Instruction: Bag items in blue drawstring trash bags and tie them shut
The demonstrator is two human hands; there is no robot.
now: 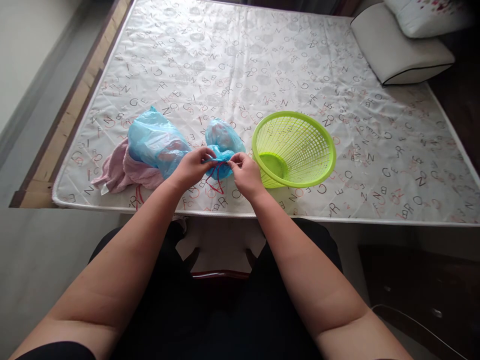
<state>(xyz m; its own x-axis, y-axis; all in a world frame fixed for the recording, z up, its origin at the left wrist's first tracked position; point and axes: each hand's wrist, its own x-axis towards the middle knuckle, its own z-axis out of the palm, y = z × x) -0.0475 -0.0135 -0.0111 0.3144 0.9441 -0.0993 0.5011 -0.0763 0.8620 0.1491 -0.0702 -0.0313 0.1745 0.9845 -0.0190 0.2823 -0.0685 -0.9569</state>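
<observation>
A small blue plastic bag with reddish contents lies on the mattress in front of me, its neck gathered. My left hand pinches the left side of the gathered neck between thumb and fingers. Opposite it, my right hand is closed at the neck's right side, by a red string that hangs in loops below. A larger blue plastic bag rests left of my left hand, partly on a pink towel. Just right of my right hand, a green plastic basket leans over on its side.
The mattress has a white cover printed with letters, and its front edge runs just before my knees. A pillow and a cushion lie at the back right. A wooden bed frame edge shows on the left.
</observation>
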